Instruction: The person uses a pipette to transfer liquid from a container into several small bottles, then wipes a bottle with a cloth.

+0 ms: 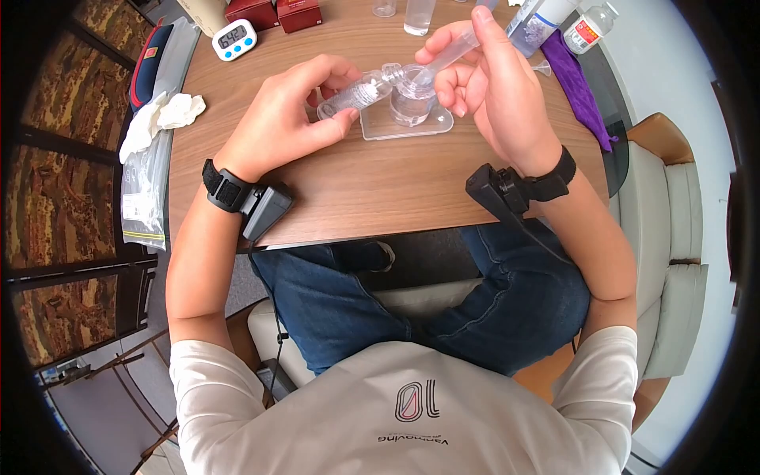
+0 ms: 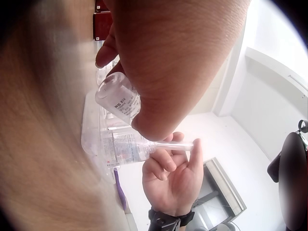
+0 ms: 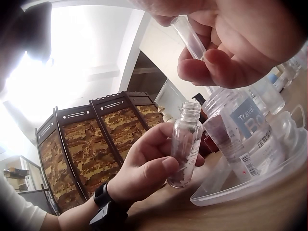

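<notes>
My left hand [image 1: 289,111]: fingers curled round small clear bottle [image 1: 360,93], tilted over bench [image 1: 380,190]; my right hand [image 1: 491,87]: fingers pinching clear dropper tube [image 1: 451,51] above tray [image 1: 408,127]

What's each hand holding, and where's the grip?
Left hand holds a small open bottle round its body. Right hand pinches a clear tube near mid-length.
</notes>
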### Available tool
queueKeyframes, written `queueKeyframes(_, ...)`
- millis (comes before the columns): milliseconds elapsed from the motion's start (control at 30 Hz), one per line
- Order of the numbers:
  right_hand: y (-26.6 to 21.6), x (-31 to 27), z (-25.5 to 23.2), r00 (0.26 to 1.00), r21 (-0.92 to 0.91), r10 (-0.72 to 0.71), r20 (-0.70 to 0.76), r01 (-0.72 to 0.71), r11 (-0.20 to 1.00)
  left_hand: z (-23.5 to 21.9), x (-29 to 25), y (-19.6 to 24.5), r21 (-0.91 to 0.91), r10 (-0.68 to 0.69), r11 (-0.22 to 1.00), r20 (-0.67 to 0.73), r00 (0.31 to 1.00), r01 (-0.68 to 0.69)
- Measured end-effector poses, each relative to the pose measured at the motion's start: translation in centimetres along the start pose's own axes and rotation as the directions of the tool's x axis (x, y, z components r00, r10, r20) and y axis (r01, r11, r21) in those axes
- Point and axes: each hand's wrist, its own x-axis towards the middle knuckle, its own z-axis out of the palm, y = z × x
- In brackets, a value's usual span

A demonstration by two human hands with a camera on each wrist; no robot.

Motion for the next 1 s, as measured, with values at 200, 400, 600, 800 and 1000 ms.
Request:
queueKeyframes(200, 0.2, 0.1, -0.2, 1.0, 0.052, 0.007, 0.007, -0.008, 0.999, 0.0, 0.0, 0.0, -0.004, -0.001, 1.0, 0.003, 1.0, 0.001)
queueKeyframes(400, 0.5, -0.1, 0.0, 0.997, -0.01, -0.075, 0.013, 0.076, 0.997, -0.1, 0.0, 0.1, -0.003, -0.004, 1.0, 0.023, 1.0, 0.004)
queueKeyframes(600, 0.4, 0.0, -0.7, 0.991, -0.116, -0.121, 0.062, 0.128, 0.985, 0.0, 0.0, 0.2, 0.011, -0.002, 1.0, 0.032, 0.999, 0.002)
queueKeyframes(800, -3.0, -0.3, -2.8, 0.916, 0.113, -0.388, -0.102, 0.398, 0.911, -0.2, 0.0, 0.2, 0.003, -0.012, 1.0, 0.047, 0.999, 0.012)
queueKeyframes(1000, -2.8, -0.6, -1.2, 0.864, 0.211, -0.469, -0.184, 0.5, 0.84, -0.1, 0.0, 0.0, 0.005, -0.013, 1.0, 0.046, 0.999, 0.013)
